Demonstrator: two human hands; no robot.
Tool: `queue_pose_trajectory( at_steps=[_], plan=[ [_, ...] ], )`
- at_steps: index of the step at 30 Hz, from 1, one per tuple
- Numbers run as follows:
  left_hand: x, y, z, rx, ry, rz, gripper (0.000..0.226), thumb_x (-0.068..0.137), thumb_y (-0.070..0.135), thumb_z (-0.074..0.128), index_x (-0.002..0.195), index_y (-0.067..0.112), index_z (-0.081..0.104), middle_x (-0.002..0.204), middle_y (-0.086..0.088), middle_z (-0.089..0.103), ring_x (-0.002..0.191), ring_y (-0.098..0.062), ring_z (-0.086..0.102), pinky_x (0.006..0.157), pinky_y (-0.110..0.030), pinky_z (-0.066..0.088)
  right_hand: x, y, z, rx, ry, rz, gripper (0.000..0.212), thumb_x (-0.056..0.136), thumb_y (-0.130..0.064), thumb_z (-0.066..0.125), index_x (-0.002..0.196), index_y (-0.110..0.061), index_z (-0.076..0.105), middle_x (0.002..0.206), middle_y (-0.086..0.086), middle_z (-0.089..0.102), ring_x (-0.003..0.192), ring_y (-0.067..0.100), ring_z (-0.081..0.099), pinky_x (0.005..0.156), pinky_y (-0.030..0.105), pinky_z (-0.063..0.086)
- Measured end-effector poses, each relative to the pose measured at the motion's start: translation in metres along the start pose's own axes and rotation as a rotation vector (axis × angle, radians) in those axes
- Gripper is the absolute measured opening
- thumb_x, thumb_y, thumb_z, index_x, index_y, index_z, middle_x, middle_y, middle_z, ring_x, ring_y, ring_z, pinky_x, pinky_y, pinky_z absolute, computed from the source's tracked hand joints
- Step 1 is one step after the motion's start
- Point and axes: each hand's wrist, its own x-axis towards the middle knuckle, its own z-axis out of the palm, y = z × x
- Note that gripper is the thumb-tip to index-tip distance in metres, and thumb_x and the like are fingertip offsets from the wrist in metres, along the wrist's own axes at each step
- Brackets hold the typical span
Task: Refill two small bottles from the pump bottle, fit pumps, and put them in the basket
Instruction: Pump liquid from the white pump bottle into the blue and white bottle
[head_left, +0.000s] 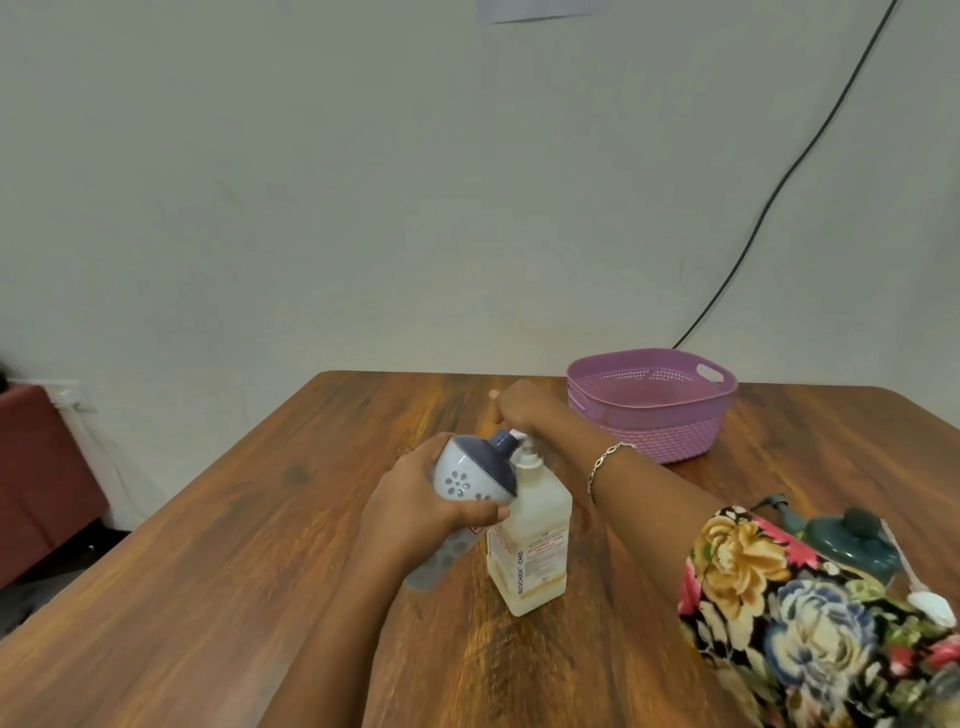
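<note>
Your left hand (415, 499) sits just left of the frame's centre, its grip wrapped around a small bottle (475, 475) with a white body and dark blue shoulder. You hold it tilted, its neck pointing up and right toward the spout of the pump bottle (530, 540). That pump bottle stands upright on the wooden worktop (260, 571), touching your left fingertips. Your right hand (524, 408) reaches in from the lower right, forearm stretched diagonally, palm down over the pump head; whether its grip is closed or merely pressing, you cannot tell. A bracelet (605, 462) circles that wrist, and a floral sleeve (789, 618) fills the lower right corner. The purple basket (652, 405) rests toward the upper right of the worktop, apart from both hands. A dark green bottle (852, 540) lies at the right, partly hidden behind the sleeve.
</note>
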Motion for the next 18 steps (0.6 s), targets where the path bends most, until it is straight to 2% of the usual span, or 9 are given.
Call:
queue_pose_trajectory(
  at_steps=[2, 5, 9, 12, 15, 18],
  plan=[
    [0.003, -0.001, -0.003, 0.021, 0.007, 0.012, 0.044, 0.055, 0.042, 0.084, 0.083, 0.043, 0.051, 0.079, 0.011, 0.06, 0.073, -0.01, 0.058, 0.068, -0.038, 0.052, -0.001, -0.004, -0.005, 0.009, 0.033, -0.064, 0.03, 0.097, -0.023, 0.041, 0.106, -0.001, 0.058, 0.099, 0.015, 0.062, 0.073, 0.023, 0.053, 0.067, 0.028, 0.041],
    [0.005, -0.002, -0.004, 0.056, 0.009, 0.009, 0.055, 0.049, 0.052, 0.08, 0.093, 0.044, 0.05, 0.083, 0.012, 0.06, 0.076, -0.01, 0.058, 0.071, -0.038, 0.053, -0.002, -0.004, -0.001, -0.064, 0.046, -0.073, 0.029, 0.099, -0.023, 0.036, 0.091, -0.004, 0.056, 0.101, 0.016, 0.057, 0.087, 0.026, 0.052, 0.074, 0.032, 0.04],
    [0.003, -0.004, 0.002, 0.056, -0.012, -0.008, 0.054, 0.055, 0.044, 0.082, 0.097, 0.044, 0.049, 0.086, 0.013, 0.059, 0.08, -0.011, 0.057, 0.076, -0.041, 0.053, 0.002, 0.006, 0.011, -0.108, 0.058, -0.03, 0.034, 0.099, -0.03, 0.035, 0.089, -0.005, 0.056, 0.095, 0.014, 0.057, 0.085, 0.029, 0.055, 0.078, 0.035, 0.044],
    [0.004, -0.004, 0.001, 0.086, -0.008, -0.012, 0.056, 0.055, 0.045, 0.082, 0.098, 0.044, 0.046, 0.087, 0.014, 0.058, 0.082, -0.012, 0.058, 0.078, -0.042, 0.053, 0.001, 0.006, 0.011, -0.084, 0.072, -0.034, 0.039, 0.098, -0.029, 0.037, 0.104, 0.001, 0.061, 0.103, 0.016, 0.062, 0.095, 0.032, 0.059, 0.087, 0.039, 0.047],
    [0.004, -0.001, -0.001, 0.077, 0.007, -0.013, 0.058, 0.055, 0.045, 0.082, 0.105, 0.036, 0.054, 0.085, 0.013, 0.059, 0.078, -0.011, 0.058, 0.074, -0.039, 0.053, -0.002, 0.002, 0.002, 0.009, 0.078, -0.083, 0.035, 0.098, -0.022, 0.039, 0.114, 0.001, 0.06, 0.11, 0.017, 0.062, 0.095, 0.03, 0.059, 0.083, 0.037, 0.045],
    [0.006, 0.002, -0.006, 0.104, 0.021, 0.003, 0.063, 0.055, 0.047, 0.081, 0.111, 0.036, 0.054, 0.086, 0.013, 0.059, 0.078, -0.011, 0.058, 0.073, -0.039, 0.054, -0.003, -0.004, -0.006, 0.059, 0.077, -0.116, 0.031, 0.096, -0.017, 0.041, 0.115, 0.0, 0.058, 0.114, 0.018, 0.062, 0.096, 0.028, 0.058, 0.083, 0.035, 0.044]
  ],
)
